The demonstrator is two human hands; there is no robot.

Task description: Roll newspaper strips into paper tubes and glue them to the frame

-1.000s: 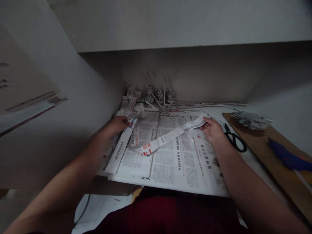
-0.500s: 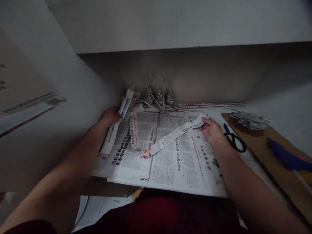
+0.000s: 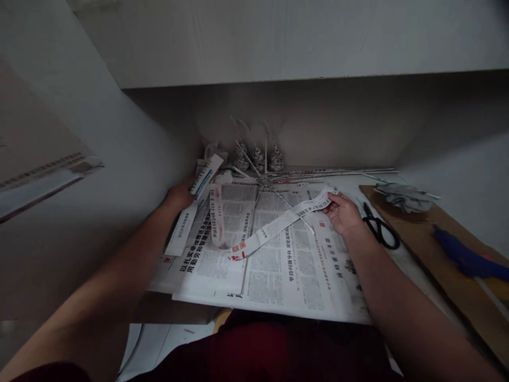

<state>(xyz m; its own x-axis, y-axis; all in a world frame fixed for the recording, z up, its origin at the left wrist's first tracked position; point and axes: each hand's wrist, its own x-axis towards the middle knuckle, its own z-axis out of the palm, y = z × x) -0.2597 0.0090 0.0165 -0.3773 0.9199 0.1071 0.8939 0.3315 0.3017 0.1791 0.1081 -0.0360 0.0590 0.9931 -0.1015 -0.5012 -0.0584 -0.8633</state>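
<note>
My right hand pinches the upper end of a long newspaper strip, which slants down to the left across spread newspaper sheets. At the left, my left hand is closed on a small bunch of folded newspaper strips; its fingers are partly hidden. Below that hand a wider paper strip lies on the sheets, and a curved strip rests to its right. Behind the long strip, thin rolled paper sticks radiate from a woven centre.
Several woven paper cones stand at the back beside long paper rods. On the right are black scissors, a cardboard sheet, a crumpled grey cloth and a blue glue gun. A white panel overhangs the table.
The folded strips in my left hand have tilted further to the right. My right hand keeps its pinch on the long strip, almost unmoved. The view has shifted slightly.
</note>
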